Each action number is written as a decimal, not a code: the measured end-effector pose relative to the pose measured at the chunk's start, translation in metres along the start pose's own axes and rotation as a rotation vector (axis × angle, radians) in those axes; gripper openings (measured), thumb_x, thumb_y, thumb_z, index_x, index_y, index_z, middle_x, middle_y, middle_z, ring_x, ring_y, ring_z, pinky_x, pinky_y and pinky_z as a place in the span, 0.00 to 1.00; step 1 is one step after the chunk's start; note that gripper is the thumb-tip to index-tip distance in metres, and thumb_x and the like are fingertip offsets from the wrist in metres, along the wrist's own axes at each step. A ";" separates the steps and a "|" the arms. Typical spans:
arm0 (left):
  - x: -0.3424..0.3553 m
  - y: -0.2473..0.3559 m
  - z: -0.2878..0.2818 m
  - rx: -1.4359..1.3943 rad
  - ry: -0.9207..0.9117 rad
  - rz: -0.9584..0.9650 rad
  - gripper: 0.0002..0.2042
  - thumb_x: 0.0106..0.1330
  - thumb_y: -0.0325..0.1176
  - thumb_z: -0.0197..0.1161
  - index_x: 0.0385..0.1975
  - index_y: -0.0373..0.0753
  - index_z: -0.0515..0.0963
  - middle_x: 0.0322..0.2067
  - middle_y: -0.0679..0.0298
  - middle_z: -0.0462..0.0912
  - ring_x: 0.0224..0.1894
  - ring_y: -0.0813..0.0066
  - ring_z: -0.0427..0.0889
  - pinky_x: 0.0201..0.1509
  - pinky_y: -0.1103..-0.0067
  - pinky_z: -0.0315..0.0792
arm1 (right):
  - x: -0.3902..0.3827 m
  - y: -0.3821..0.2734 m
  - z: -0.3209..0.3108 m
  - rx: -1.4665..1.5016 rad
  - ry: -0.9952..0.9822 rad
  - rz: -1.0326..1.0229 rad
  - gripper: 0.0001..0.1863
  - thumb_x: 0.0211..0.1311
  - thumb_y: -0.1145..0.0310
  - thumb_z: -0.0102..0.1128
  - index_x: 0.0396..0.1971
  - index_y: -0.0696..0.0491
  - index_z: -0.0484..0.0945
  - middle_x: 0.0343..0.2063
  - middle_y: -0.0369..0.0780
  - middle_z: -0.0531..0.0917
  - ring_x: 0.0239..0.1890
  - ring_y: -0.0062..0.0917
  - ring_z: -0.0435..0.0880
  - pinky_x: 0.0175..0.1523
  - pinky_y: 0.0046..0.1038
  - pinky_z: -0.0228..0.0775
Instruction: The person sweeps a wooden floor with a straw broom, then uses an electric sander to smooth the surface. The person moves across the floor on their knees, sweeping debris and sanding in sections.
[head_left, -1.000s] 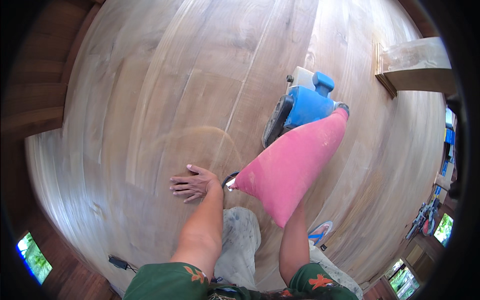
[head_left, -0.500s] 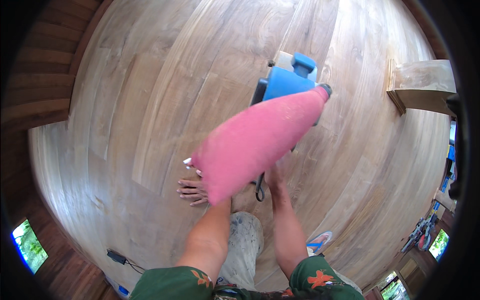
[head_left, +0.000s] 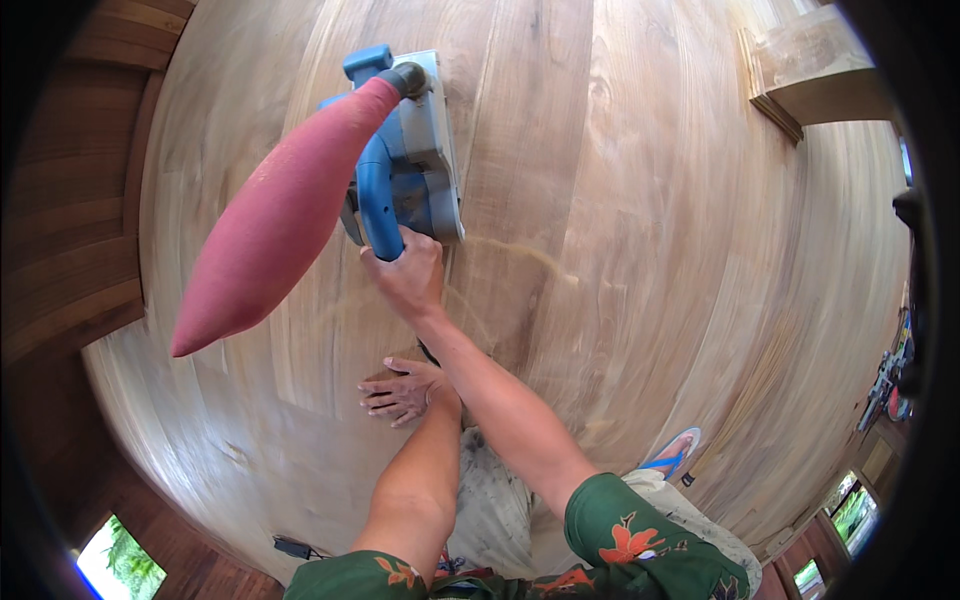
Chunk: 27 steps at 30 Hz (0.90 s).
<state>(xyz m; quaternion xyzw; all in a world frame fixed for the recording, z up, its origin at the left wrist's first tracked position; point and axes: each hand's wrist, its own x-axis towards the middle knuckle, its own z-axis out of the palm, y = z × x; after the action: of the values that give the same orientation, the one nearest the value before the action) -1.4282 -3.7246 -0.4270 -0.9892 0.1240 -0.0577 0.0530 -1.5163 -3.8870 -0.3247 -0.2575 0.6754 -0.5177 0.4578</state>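
Note:
A blue and grey belt sander point(head_left: 420, 125) stands on the wooden floor point(head_left: 640, 250), ahead and left of centre. My right hand point(head_left: 410, 275) is wrapped round its blue rear handle, the arm stretched across in front of me. From a dark spout on the sander a swollen pink dust bag point(head_left: 275, 220) slants down to the left, above the boards. My left hand point(head_left: 405, 390) lies flat on the floor below the sander, fingers spread, holding nothing. A short piece of dark cord shows between the two forearms; the rest is hidden.
Pale dust point(head_left: 525, 252) streaks the boards right of the sander. A wooden block-like post base point(head_left: 815, 75) juts in at the upper right. Dark wooden panelling point(head_left: 80, 190) borders the left side. A black adapter point(head_left: 293, 547) lies at lower left, and my sandalled foot point(head_left: 675, 455) at lower right.
The sander has moved left and farther away with my right hand on it. Its dust bag swung left, uncovering the handle. My left hand stays flat in nearly the same spot.

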 end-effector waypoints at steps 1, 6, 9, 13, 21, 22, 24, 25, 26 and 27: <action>-0.001 0.000 0.001 -0.009 0.032 -0.003 0.40 0.77 0.68 0.35 0.83 0.52 0.46 0.83 0.55 0.44 0.84 0.52 0.42 0.80 0.40 0.43 | 0.002 -0.001 -0.001 0.006 0.010 -0.024 0.12 0.52 0.65 0.69 0.26 0.61 0.81 0.18 0.48 0.79 0.23 0.38 0.80 0.34 0.38 0.73; 0.002 -0.005 0.010 -0.036 0.048 0.015 0.40 0.77 0.68 0.37 0.83 0.51 0.49 0.83 0.54 0.46 0.84 0.51 0.43 0.79 0.39 0.44 | -0.001 0.005 -0.025 0.017 0.062 -0.092 0.13 0.53 0.66 0.71 0.28 0.62 0.81 0.17 0.46 0.78 0.20 0.33 0.79 0.33 0.35 0.72; 0.006 -0.004 0.011 -0.025 0.015 0.051 0.40 0.77 0.68 0.38 0.82 0.51 0.50 0.82 0.55 0.47 0.84 0.50 0.45 0.79 0.39 0.44 | -0.009 0.010 -0.057 0.004 0.049 -0.071 0.12 0.53 0.67 0.71 0.27 0.62 0.81 0.17 0.45 0.77 0.20 0.27 0.76 0.32 0.33 0.71; 0.002 0.004 -0.010 -0.025 -0.061 0.086 0.39 0.77 0.67 0.41 0.81 0.51 0.54 0.82 0.55 0.50 0.83 0.49 0.47 0.78 0.38 0.45 | -0.024 0.018 -0.113 -0.037 0.020 -0.010 0.13 0.54 0.66 0.71 0.31 0.61 0.83 0.20 0.50 0.80 0.23 0.37 0.81 0.34 0.36 0.74; -0.013 0.004 -0.038 -0.028 -0.280 0.334 0.38 0.77 0.65 0.44 0.80 0.48 0.56 0.81 0.52 0.53 0.82 0.45 0.51 0.78 0.38 0.46 | -0.042 0.043 -0.214 0.030 0.109 0.029 0.15 0.57 0.64 0.71 0.28 0.63 0.81 0.18 0.35 0.79 0.23 0.17 0.74 0.31 0.30 0.70; -0.013 0.010 -0.023 -0.031 -0.276 0.325 0.38 0.77 0.65 0.44 0.80 0.48 0.56 0.81 0.52 0.52 0.82 0.45 0.50 0.78 0.38 0.46 | -0.042 0.048 -0.226 0.038 0.121 -0.001 0.16 0.58 0.63 0.71 0.28 0.63 0.81 0.19 0.34 0.80 0.24 0.17 0.75 0.31 0.29 0.70; -0.009 0.011 0.003 -0.038 -0.193 0.254 0.38 0.77 0.65 0.44 0.80 0.48 0.55 0.81 0.52 0.52 0.82 0.45 0.50 0.78 0.38 0.46 | -0.038 0.061 -0.249 0.007 0.143 -0.086 0.16 0.60 0.63 0.70 0.27 0.62 0.81 0.19 0.34 0.80 0.24 0.17 0.75 0.31 0.29 0.70; -0.006 0.009 0.013 -0.042 -0.254 0.299 0.38 0.77 0.65 0.44 0.80 0.48 0.55 0.81 0.52 0.52 0.82 0.45 0.50 0.78 0.38 0.46 | -0.036 0.068 -0.261 -0.010 0.176 -0.115 0.16 0.61 0.62 0.70 0.26 0.61 0.81 0.19 0.34 0.80 0.24 0.17 0.76 0.31 0.29 0.70; -0.001 0.005 0.018 -0.047 -0.246 0.292 0.38 0.77 0.65 0.44 0.80 0.48 0.55 0.81 0.52 0.51 0.82 0.45 0.49 0.78 0.38 0.46 | -0.033 0.076 -0.269 -0.023 0.257 -0.107 0.16 0.62 0.62 0.70 0.25 0.60 0.81 0.19 0.34 0.80 0.24 0.18 0.76 0.32 0.29 0.70; 0.001 0.004 0.023 -0.046 -0.171 0.229 0.39 0.77 0.65 0.43 0.80 0.48 0.55 0.81 0.52 0.51 0.82 0.45 0.49 0.78 0.38 0.46 | -0.029 0.082 -0.285 -0.037 0.237 -0.134 0.16 0.62 0.61 0.70 0.27 0.59 0.81 0.21 0.34 0.81 0.26 0.18 0.77 0.33 0.30 0.71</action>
<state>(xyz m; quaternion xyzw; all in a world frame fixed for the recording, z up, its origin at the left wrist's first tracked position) -1.4255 -3.7260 -0.4500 -0.9709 0.2323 0.0359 0.0469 -1.7451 -3.7041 -0.3786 -0.2474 0.7153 -0.5614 0.3347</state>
